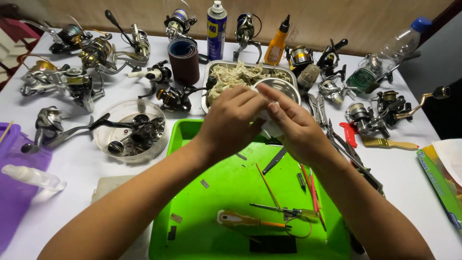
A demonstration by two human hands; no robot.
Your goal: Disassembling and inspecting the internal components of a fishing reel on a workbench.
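Observation:
My left hand (pixel 230 120) and my right hand (pixel 293 127) meet above the far end of a bright green tray (pixel 211 202). Both pinch a small white cloth or tissue (pixel 270 129) between the fingers; whatever it wraps is hidden. The left hand curls over it from the left, and the right thumb and forefinger press it from the right. Just beyond the hands stand a metal pan of tangled beige fibre (pixel 231 76) and a small steel bowl (pixel 281 86).
The tray holds an orange-handled screwdriver (pixel 243 221), thin rods and small metal parts. Several fishing reels (pixel 82 82) lie around the white table, with a clear bowl of reel parts (pixel 130 131), a spray can (pixel 216 30), an orange bottle (pixel 277 44), pliers (pixel 320 108) and a purple tray (pixel 19 178).

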